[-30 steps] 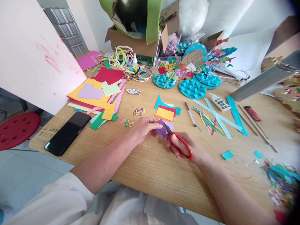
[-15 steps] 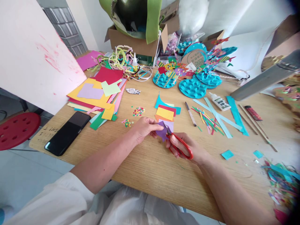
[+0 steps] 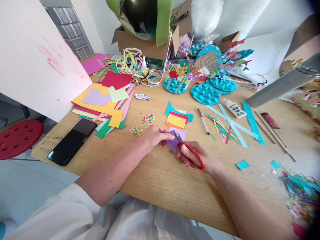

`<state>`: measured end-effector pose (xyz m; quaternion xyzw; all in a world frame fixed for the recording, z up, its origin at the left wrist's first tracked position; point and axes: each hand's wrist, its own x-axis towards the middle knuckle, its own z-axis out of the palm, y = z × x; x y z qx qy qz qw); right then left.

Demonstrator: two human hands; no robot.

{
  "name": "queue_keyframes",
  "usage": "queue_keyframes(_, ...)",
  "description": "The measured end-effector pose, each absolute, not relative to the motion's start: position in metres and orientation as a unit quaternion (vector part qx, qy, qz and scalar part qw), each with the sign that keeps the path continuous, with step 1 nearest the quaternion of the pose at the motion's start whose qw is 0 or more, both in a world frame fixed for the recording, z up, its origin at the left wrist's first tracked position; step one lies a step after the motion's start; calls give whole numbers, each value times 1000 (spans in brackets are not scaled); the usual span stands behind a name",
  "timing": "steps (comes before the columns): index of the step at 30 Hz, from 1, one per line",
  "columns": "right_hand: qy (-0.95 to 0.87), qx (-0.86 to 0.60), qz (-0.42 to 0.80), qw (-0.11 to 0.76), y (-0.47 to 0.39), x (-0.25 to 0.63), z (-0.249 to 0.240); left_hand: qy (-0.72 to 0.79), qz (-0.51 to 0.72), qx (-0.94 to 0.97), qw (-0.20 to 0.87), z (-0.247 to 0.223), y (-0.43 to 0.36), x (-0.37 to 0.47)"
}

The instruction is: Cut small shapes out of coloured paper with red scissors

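Left of the red scissors (image 3: pixel 201 158), gripped by the right hand (image 3: pixel 203 152), the left hand (image 3: pixel 155 136) pinches purple paper (image 3: pixel 171 143), seemingly part-cut, its cutting unfinished.

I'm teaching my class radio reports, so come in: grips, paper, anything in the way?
Left grip pinching purple paper. Right grip on red-handled scissors, blades at the paper. Lilac sheet close behind, partly covered in this view.

The right hand (image 3: pixel 202 150) covers part of the red scissors (image 3: pixel 202 162), and the left hand (image 3: pixel 153 136) hides a bit of the purple paper (image 3: pixel 172 143). Far right of the hands, the paper scraps (image 3: pixel 300 191) look blurry. Far left, the red stool (image 3: pixel 18 141) gets cut off.
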<state>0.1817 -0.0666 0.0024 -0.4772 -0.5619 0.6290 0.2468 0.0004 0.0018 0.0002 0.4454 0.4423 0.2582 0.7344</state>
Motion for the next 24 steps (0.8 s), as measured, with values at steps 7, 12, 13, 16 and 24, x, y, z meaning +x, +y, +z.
queue_keyframes(7,-562,-480,626,248,-66,182,0,453,253,438,735,2,1,1)
queue_keyframes(12,-564,-481,624,249,-66,183,0,448,255,435,739,2,1,1)
queue_keyframes(13,-564,-481,623,248,-67,184,-1,447,255,435,739,1,1,1)
queue_keyframes(16,-563,-481,626,243,-66,184,-1,448,251,437,738,0,2,1)
queue_keyframes(24,-565,-481,629,233,-66,186,0,448,243,443,738,-1,1,1)
